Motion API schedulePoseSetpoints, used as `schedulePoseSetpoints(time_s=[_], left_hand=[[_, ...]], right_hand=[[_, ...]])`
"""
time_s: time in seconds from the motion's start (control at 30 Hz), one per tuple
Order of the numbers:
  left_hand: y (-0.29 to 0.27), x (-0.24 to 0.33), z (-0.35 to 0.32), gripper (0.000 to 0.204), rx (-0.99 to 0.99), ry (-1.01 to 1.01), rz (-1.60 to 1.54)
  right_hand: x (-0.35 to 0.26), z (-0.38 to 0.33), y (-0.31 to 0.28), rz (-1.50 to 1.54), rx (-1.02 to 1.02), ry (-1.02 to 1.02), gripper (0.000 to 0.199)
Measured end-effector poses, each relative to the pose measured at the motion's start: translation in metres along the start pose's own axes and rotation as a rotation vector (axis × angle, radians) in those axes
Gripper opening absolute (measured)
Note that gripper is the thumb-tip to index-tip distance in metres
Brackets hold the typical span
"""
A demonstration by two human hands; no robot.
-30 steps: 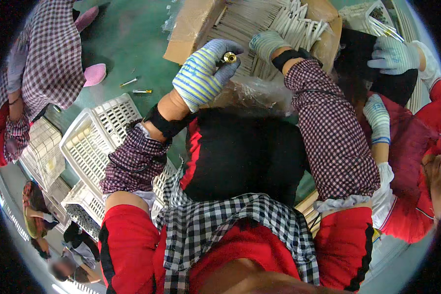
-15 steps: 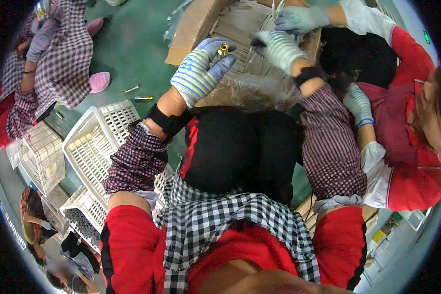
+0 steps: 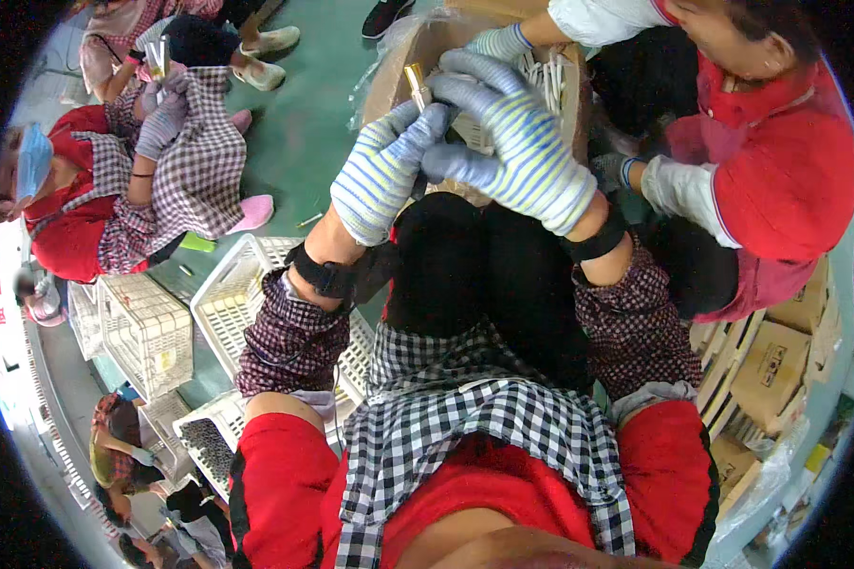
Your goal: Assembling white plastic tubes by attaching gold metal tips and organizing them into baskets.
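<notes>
In my gloved left hand (image 3: 375, 180), thumb and fingers are closed on a brass fitting (image 3: 415, 78), held upright with a whitish part below its gold end. My right hand (image 3: 531, 156), in a matching striped glove, is just to the right with fingers apart and thumb stretched toward the left fingertips. Its fingertips are slightly blurred, and I cannot tell whether they touch the fitting. Beyond both hands, partly hidden by them, is an open cardboard box (image 3: 397, 78) holding white sticks (image 3: 550, 90).
A co-worker in red (image 3: 783, 190) sits close on the right, one hand at the box. Another in a checked apron (image 3: 194, 142) sits at far left. White plastic baskets (image 3: 220, 302) stand left of my legs, one with dark small parts (image 3: 207, 444). Cartons (image 3: 769, 365) lie at right.
My right hand has come back from over the box to beside my left hand. The brass fitting, earlier seen end-on, now stands upright in the left fingers. The whole view has shifted.
</notes>
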State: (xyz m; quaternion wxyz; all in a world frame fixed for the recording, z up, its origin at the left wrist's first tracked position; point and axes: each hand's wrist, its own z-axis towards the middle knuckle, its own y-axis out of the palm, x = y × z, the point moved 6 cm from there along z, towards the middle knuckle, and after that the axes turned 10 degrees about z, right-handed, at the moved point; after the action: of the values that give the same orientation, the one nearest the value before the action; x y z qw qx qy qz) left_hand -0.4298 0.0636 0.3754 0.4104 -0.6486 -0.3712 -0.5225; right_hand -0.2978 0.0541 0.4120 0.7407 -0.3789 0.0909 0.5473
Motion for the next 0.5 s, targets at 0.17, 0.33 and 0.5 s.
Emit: schedulePoseSetpoints(time_s=[0.17, 0.33, 0.5], left_hand=[[0.013, -0.003, -0.010, 0.037, 0.015, 0.006, 0.045], [0.012, 0.006, -0.030, 0.035, 0.023, 0.179, 0.395], [-0.010, 0.005, -0.043, 0.025, 0.074, 0.096, 0.486]], right_hand=[[0.003, -0.019, 0.004, 0.113, -0.024, 0.082, 0.044], [0.013, -0.043, -0.040, 0.695, 0.354, 0.366, 0.019], [0.001, -0.062, -0.058, 0.087, -0.002, 0.008, 0.031]])
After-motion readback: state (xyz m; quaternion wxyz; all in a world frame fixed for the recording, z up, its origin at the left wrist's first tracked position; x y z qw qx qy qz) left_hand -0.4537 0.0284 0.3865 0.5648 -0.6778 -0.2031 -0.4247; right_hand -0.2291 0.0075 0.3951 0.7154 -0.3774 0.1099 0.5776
